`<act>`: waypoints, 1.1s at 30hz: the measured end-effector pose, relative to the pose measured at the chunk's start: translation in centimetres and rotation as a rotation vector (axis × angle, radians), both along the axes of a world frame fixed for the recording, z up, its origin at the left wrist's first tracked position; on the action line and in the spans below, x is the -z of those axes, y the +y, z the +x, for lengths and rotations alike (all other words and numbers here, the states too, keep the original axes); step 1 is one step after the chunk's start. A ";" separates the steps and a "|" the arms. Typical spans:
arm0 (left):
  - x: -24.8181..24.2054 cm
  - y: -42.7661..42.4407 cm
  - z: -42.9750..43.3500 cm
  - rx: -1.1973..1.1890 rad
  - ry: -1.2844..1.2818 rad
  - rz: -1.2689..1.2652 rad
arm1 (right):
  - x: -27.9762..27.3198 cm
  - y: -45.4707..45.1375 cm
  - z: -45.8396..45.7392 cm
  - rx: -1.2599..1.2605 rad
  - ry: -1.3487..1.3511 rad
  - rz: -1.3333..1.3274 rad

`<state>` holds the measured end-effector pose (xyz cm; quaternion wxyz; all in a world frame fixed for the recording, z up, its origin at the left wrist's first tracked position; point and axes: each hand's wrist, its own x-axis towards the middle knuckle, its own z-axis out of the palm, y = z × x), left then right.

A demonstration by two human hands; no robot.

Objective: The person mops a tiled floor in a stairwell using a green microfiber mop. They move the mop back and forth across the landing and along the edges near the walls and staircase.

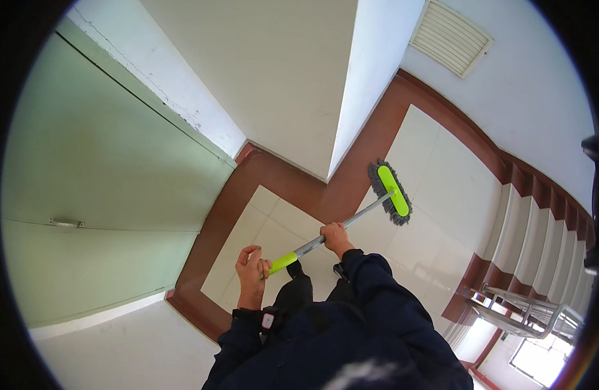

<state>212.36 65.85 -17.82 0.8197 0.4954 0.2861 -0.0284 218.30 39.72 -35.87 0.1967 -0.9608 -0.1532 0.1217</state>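
A mop with a grey metal pole [365,214] runs diagonally up to the right in front of me. Its bright green head plate [393,190] carries a grey fringed pad [379,181], which lies on the pale floor tiles close to the brown border. My right hand [337,238] is wrapped around the middle of the pole. At the near end, my left hand [253,268] holds the green grip [283,263], its lower fingers curled around the end and its index finger and thumb raised off it.
A pale green double door [109,185] with a metal handle stands on the left. A wall corner [327,178] juts in ahead. Stairs [528,243] descend or climb at the right, beside a metal railing [523,312]. A louvred vent [450,39] is set in the far wall.
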 end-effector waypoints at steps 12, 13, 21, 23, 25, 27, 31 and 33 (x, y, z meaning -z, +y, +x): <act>-15.2 22.8 -4.8 -0.041 -0.076 0.256 | -7.4 22.3 -7.1 -0.254 0.277 0.530; -16.1 22.7 -4.8 -0.020 -0.117 0.232 | -7.7 22.3 -7.2 -0.273 0.260 0.564; -12.9 9.6 -0.6 0.471 -0.471 0.842 | -4.9 11.0 -10.5 0.126 0.107 0.455; -9.9 3.6 0.2 0.312 -0.066 0.382 | -2.8 4.7 -12.9 0.269 0.116 0.375; -7.0 -3.2 0.5 0.422 0.031 0.237 | -0.9 -1.8 -16.2 0.423 0.106 0.347; -4.8 -9.5 -0.9 0.496 0.074 0.161 | 0.4 -7.6 -19.5 0.549 0.074 0.264; -2.5 -19.2 -4.1 0.693 0.039 0.113 | 1.1 -15.5 -25.4 0.741 0.098 0.094; -2.4 -21.8 -5.3 0.779 -0.018 0.031 | 1.0 -17.5 -27.2 0.809 0.069 0.055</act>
